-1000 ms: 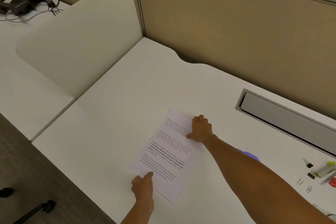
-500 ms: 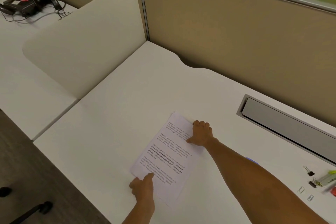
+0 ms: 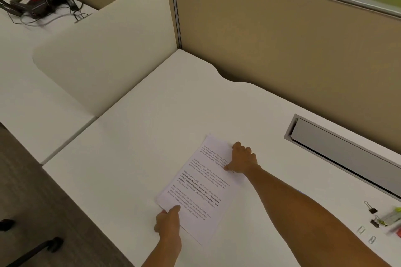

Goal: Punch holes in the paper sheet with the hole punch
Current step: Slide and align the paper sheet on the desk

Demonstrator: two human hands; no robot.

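Your white worktop (image 3: 152, 136) runs up to tan partition panels (image 3: 282, 39), with a cream divider (image 3: 108, 50) on its left side and a grey cable tray (image 3: 347, 154) set into it at the right. The printed paper sheet (image 3: 199, 186) lies flat and angled near the front edge. Your right hand (image 3: 243, 158) grips its far right edge, fingers curled over the margin and thumb on the page. Your left hand (image 3: 168, 222) pinches the near left corner, thumb on top. A black router (image 3: 32, 4) sits on the neighbouring desk at far left. Black binder clips (image 3: 372, 209) and small paper clips (image 3: 361, 229) lie well apart from the sheet at the right edge.
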